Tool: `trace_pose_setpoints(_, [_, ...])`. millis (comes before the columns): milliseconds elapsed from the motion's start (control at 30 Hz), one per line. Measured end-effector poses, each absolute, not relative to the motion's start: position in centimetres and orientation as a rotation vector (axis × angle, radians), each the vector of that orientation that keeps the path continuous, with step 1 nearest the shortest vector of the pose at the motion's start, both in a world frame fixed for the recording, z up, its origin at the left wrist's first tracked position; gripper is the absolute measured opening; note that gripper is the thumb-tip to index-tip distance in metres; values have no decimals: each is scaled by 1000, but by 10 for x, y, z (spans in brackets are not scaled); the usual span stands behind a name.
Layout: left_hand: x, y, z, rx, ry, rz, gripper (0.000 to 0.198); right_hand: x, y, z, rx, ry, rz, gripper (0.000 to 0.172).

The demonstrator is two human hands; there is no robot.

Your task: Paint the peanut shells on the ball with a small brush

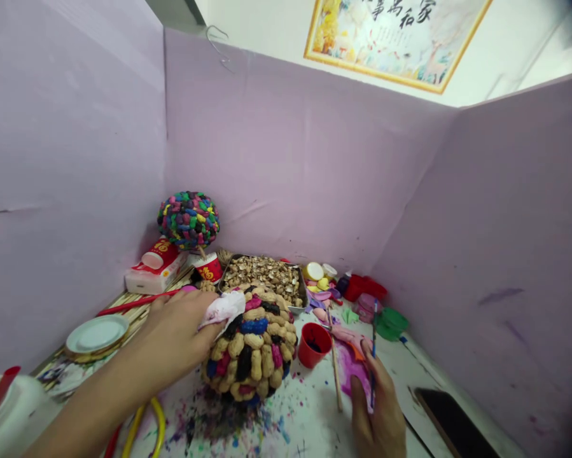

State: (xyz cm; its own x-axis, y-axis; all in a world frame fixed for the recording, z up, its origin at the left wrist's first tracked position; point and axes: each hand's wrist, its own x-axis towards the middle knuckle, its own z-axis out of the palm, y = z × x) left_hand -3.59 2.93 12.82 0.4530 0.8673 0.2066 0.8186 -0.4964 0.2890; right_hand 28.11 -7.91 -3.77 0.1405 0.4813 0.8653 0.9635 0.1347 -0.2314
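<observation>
A ball covered in peanuts (254, 356), some painted black, blue and magenta, stands on the paint-speckled table. My left hand (185, 327) grips its upper left side, fingertips hidden behind it. A crumpled white tissue (224, 308) lies between that hand and the ball. Low on the right, my right hand (380, 401) holds an upright blue-handled paintbrush (374, 343) between thumb and fingers. Between the ball and that hand sits a red cup (313, 346) with dark paint inside. A thin wooden stick (336, 369) lies beside the cup.
At the back are a tray of peanut shells (266, 273) and a finished multicoloured ball (189, 219). A white plate (98, 333) lies left, and a phone (455, 423) right. Balloons, a green cup (391, 323) and small pots stand back right. Purple partitions (286, 159) enclose the table.
</observation>
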Motion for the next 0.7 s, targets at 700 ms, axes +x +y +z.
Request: trace_pose_setpoints(700, [-38, 31, 140, 2497, 1447, 425, 25, 270, -70, -37, -1560, -1608, -803, 44])
